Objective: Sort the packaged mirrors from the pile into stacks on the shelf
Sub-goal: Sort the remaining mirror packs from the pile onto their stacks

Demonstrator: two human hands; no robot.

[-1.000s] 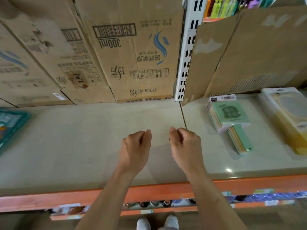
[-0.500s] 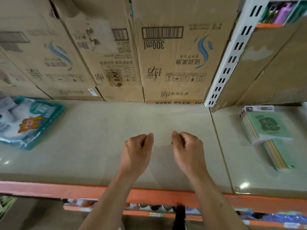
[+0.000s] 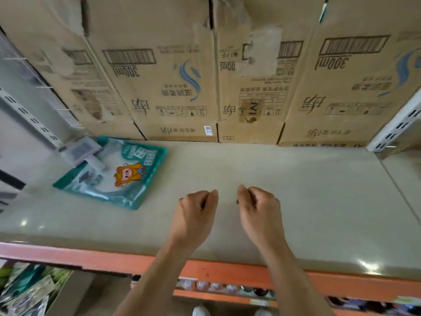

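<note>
Lying apart, left of the left grip (image 3: 196,212) — teal package (image 3: 127,179).

Legible, all inverted: "300ml" on the left carton (image 3: 157,87) beyond the left grip (image 3: 195,214); "300ml" on the right carton (image 3: 350,87) beyond the right grip (image 3: 259,213); "LAF" on the middle carton (image 3: 252,103)

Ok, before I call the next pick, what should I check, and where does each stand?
1. Left hand free: ok, fingers curled, holding nothing.
2. Right hand free: ok, curled, nothing seen in it.
3. Package within sight: ok, teal package lies flat on the shelf, left of both hands, untouched.
4. Teal package unobstructed: not ok, a clear pack overlaps its far left corner.
5. Target stack located: cannot tell, none in view.
</note>
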